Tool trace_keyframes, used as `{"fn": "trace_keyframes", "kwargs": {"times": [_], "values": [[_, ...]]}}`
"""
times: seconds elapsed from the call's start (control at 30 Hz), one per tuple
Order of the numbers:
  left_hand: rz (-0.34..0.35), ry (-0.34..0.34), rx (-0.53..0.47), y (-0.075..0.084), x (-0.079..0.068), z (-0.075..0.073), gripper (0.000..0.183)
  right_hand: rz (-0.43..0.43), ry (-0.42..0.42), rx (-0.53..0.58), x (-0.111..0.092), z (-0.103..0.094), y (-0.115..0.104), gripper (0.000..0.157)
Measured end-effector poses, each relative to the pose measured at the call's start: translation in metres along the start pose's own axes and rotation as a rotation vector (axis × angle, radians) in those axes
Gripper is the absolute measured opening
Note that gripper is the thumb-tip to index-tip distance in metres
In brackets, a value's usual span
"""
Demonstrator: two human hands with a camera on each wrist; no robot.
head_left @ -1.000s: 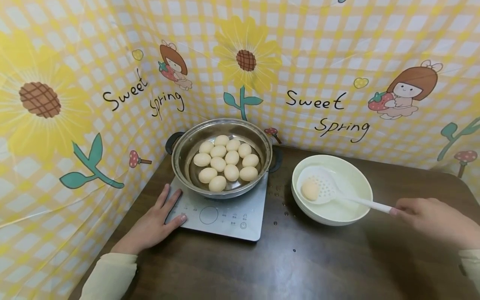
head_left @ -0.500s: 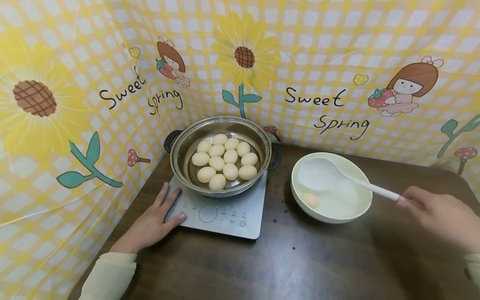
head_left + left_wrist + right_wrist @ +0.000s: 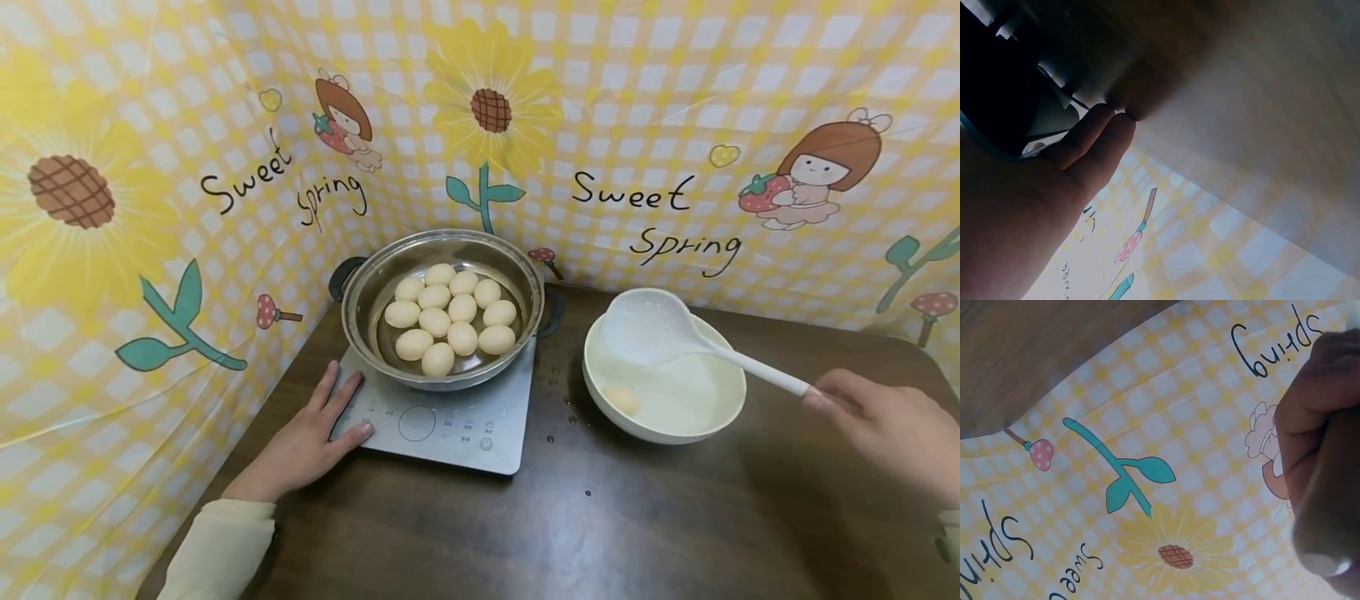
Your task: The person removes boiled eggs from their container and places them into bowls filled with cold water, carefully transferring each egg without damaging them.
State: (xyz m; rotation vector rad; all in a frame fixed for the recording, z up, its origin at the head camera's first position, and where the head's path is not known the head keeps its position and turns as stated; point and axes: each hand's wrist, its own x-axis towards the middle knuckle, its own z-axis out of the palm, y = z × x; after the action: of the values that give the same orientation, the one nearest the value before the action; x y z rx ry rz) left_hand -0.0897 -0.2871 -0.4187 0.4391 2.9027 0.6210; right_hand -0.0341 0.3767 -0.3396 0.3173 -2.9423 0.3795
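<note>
My right hand (image 3: 885,429) grips the end of a white slotted ladle's (image 3: 652,329) long handle. The ladle's head is tilted over the far left of a pale green bowl (image 3: 663,433), and its holes do not show clearly. One egg (image 3: 622,400) lies in liquid in that bowl, below the ladle. My left hand (image 3: 300,450) rests at the left edge of a flat induction cooker (image 3: 450,442), fingers spread, thumb on its top. In the right wrist view only the curled fingers (image 3: 1316,425) show; the ladle is nearly all cut off.
A steel pot (image 3: 352,333) with dark handles stands on the cooker and holds several pale eggs (image 3: 435,322). Water drops (image 3: 551,439) dot the brown table (image 3: 600,550) between cooker and bowl. A yellow checked cloth (image 3: 637,83) hangs behind and at the left.
The egg has left the ladle and now lies in the bowl. The right hand has raised and turned the ladle toward the bowl's far side. The left hand has stayed put.
</note>
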Motion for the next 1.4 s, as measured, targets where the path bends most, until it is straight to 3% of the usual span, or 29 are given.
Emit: {"fn": "trace_keyframes", "kwargs": {"times": [0.13, 0.33, 0.73, 0.9, 1.13, 1.4], "values": [[0.013, 0.007, -0.002, 0.001, 0.001, -0.002, 0.082, 0.017, -0.039, 0.044, 0.002, -0.001, -0.001, 0.016], [0.018, 0.010, -0.002, 0.000, 0.001, -0.001, 0.083, -0.010, -0.024, 0.068, 0.014, -0.009, -0.015, 0.011], [0.013, 0.016, -0.001, -0.002, 0.001, -0.001, 0.082, -0.116, -0.070, 0.126, 0.041, -0.014, -0.081, 0.006], [0.004, 0.015, 0.000, -0.002, 0.000, -0.001, 0.082, -0.134, -0.115, 0.148, 0.054, -0.009, -0.111, 0.013], [0.006, 0.021, -0.004, -0.001, -0.001, -0.001, 0.082, -0.177, -0.037, 0.157, 0.069, 0.008, -0.142, 0.014], [0.006, 0.023, -0.008, -0.001, -0.001, -0.001, 0.084, -0.231, 0.087, 0.171, 0.075, 0.036, -0.158, 0.008]]}}
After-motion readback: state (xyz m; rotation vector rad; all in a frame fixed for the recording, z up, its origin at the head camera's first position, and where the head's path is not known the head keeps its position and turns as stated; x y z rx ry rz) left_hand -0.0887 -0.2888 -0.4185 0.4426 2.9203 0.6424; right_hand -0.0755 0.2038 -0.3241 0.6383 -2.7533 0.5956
